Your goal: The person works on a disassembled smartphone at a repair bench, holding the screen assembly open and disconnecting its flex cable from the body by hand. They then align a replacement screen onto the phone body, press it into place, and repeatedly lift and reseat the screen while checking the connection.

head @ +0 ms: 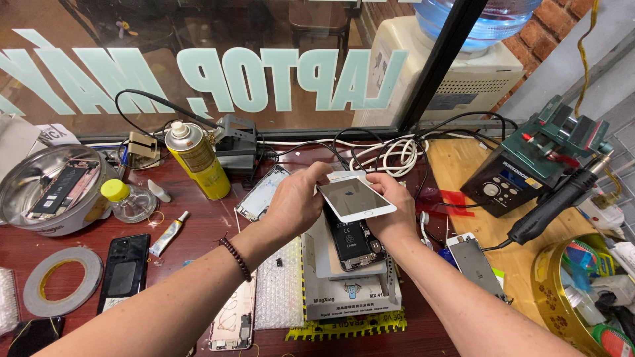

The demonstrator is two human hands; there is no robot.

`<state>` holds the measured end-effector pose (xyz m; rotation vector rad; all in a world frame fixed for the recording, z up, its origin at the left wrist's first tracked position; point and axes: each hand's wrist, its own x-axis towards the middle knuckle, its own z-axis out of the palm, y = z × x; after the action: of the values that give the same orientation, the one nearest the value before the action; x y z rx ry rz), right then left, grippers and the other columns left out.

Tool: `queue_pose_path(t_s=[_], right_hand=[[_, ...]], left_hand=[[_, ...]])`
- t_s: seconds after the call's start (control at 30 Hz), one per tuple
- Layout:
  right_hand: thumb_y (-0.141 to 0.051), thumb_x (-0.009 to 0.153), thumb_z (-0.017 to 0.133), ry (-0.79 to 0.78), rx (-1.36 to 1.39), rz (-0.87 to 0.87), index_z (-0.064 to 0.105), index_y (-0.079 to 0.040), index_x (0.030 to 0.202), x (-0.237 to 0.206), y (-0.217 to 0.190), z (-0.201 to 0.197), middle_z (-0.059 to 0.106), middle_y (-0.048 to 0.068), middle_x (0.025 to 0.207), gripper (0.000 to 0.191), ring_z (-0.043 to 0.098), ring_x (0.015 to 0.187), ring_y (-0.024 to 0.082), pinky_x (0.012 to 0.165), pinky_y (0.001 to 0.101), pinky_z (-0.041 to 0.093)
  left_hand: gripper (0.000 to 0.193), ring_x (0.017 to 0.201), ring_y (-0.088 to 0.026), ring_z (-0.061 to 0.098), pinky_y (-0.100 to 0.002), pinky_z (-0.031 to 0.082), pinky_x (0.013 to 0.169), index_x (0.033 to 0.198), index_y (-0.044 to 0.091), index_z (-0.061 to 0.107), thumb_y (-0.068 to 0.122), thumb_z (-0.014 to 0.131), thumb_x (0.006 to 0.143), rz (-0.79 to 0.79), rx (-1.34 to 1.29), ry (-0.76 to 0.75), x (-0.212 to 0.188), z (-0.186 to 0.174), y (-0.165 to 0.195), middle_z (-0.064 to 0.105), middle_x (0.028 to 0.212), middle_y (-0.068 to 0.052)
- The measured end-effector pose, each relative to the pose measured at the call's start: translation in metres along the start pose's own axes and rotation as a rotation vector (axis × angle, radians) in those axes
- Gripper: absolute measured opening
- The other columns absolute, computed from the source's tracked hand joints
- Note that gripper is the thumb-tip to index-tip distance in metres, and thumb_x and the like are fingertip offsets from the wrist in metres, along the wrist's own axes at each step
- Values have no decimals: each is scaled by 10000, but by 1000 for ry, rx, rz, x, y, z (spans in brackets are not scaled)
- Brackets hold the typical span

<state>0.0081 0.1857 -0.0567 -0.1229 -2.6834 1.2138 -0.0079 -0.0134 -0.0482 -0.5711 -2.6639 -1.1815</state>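
As cables sprawl, cluttered red-brown bench (198,231), glass shopfront window (264,59)

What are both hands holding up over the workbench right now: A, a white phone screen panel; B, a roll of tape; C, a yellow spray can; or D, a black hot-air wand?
A: the left hand and right hand grip a white rectangular phone screen panel by its opposite ends.

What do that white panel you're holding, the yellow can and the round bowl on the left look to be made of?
The white panel, held by the left hand and right hand, looks like glossy glass; it mirrors light. The yellow can seems painted metal with a shiny top. The round bowl looks like polished steel, reflecting its surroundings.
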Motion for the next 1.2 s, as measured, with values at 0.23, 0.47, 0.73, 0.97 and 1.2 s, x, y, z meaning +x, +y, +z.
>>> queue_pose_path(t_s=[0.23,0.47,0.73,0.97,1.2], right_hand=[[-99,846,728,-66,223,81,700,-44,1161,7,15,4,798,63,958,321,739,841,143,737,278,558],[-37,892,672,-238,642,359,663,-14,1216,13,26,-37,743,63,953,325,687,798,114,670,274,553],[-94,904,700,-359,367,398,748,-61,1178,-21,17,-45,767,6,962,280,656,764,92,647,267,520],[-137,882,650,-243,-57,-12,765,-121,1132,-45,3,-49,784,93,1066,275,765,892,232,811,341,578],[-89,883,611,-160,-108,-246,780,-95,1072,-64,-6,-52,760,115,1058,253,727,962,330,832,397,574]], left_hand=[[425,988,-395,689,-482,529,845,1232,85,586,-21,618,822,-13,-3,4,0,1,0,745,1034,-159],[437,1006,-395,695,-476,534,865,1244,79,593,-28,606,821,15,5,19,-1,2,-2,752,1053,-162],[385,997,-354,717,-426,554,864,1210,68,622,-1,615,831,-73,-59,11,1,1,-1,765,1048,-135],[376,996,-336,729,-406,564,877,1181,41,636,-2,616,809,-78,-69,-8,7,0,-2,780,1014,-128],[385,993,-322,740,-391,575,875,1178,38,640,-19,601,798,-107,-115,-3,6,0,-1,777,1018,-134]])
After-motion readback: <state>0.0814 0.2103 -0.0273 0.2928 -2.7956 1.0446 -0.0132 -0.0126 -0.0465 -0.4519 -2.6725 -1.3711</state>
